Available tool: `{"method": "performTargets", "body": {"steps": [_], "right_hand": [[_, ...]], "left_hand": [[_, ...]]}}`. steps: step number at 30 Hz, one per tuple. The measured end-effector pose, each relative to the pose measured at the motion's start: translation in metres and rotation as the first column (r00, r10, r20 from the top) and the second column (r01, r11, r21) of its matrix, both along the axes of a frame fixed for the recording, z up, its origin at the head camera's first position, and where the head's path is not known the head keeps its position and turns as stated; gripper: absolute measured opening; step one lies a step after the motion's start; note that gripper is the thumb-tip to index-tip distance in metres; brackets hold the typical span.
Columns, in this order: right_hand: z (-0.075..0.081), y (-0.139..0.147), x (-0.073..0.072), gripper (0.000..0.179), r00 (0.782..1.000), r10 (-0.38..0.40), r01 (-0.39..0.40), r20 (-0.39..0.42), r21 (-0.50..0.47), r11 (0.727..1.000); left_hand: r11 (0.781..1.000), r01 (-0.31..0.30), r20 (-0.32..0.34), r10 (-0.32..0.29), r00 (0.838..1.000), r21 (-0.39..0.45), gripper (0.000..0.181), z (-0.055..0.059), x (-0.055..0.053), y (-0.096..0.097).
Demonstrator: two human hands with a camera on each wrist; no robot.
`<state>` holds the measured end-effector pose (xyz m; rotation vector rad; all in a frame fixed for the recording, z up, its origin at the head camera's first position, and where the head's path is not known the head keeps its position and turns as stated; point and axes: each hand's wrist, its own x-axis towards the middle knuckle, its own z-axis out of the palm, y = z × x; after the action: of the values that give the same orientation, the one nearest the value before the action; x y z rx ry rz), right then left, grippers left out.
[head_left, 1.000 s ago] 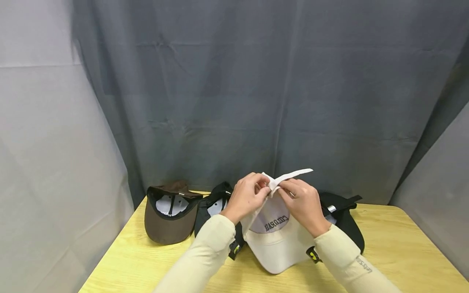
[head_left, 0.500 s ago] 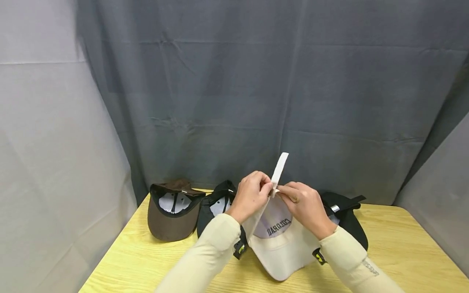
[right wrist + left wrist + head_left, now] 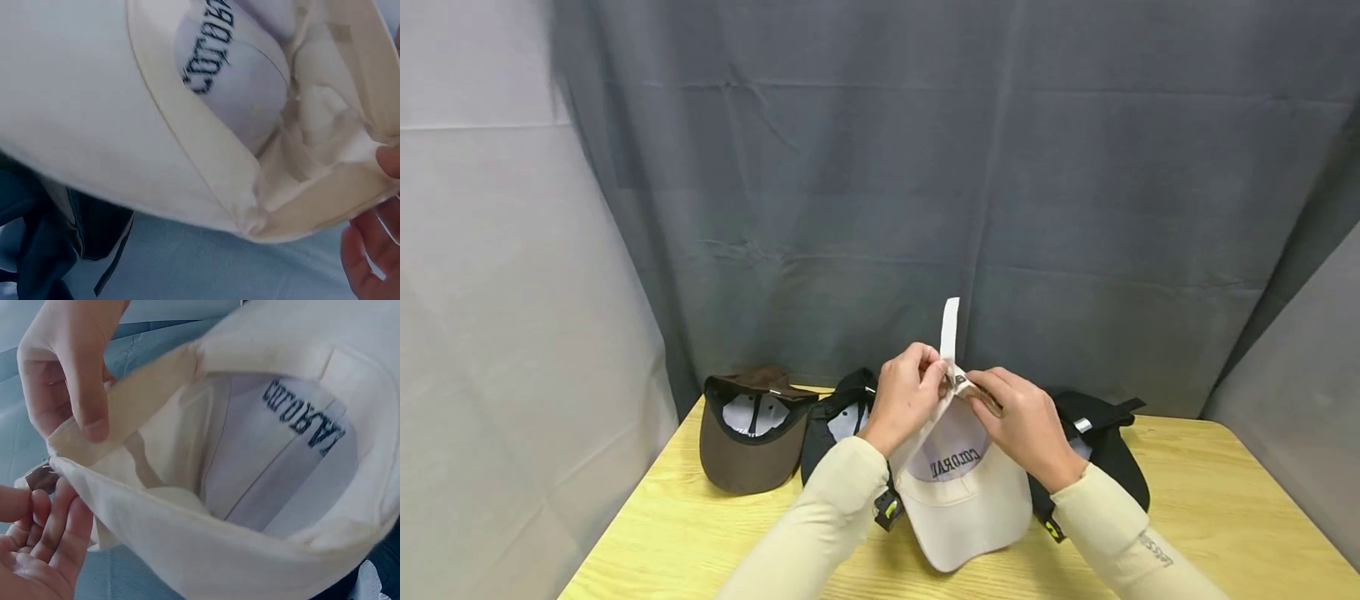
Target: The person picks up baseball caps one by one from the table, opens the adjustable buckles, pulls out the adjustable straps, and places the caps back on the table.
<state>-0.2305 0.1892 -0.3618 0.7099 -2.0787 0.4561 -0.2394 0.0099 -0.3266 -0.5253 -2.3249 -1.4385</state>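
Note:
A cream baseball cap point(image 3: 966, 508) is held with its inside facing me, brim low, dark mirrored lettering showing through the crown. My left hand point(image 3: 904, 402) pinches the back band by the small buckle, from which a loose strap end point(image 3: 950, 329) sticks straight up. On the other side of the buckle, my right hand point(image 3: 1026, 425) grips the band. In the left wrist view the right thumb point(image 3: 94, 415) lies inside the band, while the left fingers point(image 3: 59, 531) are at the buckle point(image 3: 44, 478). Part of the right hand point(image 3: 372, 250) shows in the right wrist view.
On the wooden table point(image 3: 700, 533), a brown cap point(image 3: 751, 458) lies at the left. A black cap point(image 3: 820, 437) sits beside it, partly behind my left arm. Another black cap point(image 3: 1120, 467) lies to the right, strap sticking out. A grey curtain point(image 3: 850, 208) hangs behind.
The loose strap end has swung from pointing right to standing upright. The buckle now shows between the hands. The cap has turned slightly, its brim shifting a little left.

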Motion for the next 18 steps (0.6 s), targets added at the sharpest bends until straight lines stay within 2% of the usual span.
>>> {"method": "performTargets", "body": {"steps": [5, 11, 18], "right_hand": [[0.001, -0.007, -0.002, 0.036, 0.998, 0.010, -0.009, -0.063, 0.018, 1.000], [0.003, -0.008, -0.003, 0.026, 0.988, 0.013, -0.005, -0.151, 0.058, 0.998], [0.002, -0.003, -0.005, 0.020, 0.986, -0.004, 0.008, -0.167, 0.025, 1.000]], "left_hand": [[0.999, 0.028, 0.015, -0.029, 0.999, 0.045, 0.011, 0.002, 0.003, 0.000], [0.999, 0.037, 0.001, -0.037, 0.999, 0.034, 0.008, -0.001, 0.007, 0.001], [0.989, 0.137, -0.051, -0.134, 0.990, 0.052, 0.011, -0.004, 0.014, 0.006]]}}
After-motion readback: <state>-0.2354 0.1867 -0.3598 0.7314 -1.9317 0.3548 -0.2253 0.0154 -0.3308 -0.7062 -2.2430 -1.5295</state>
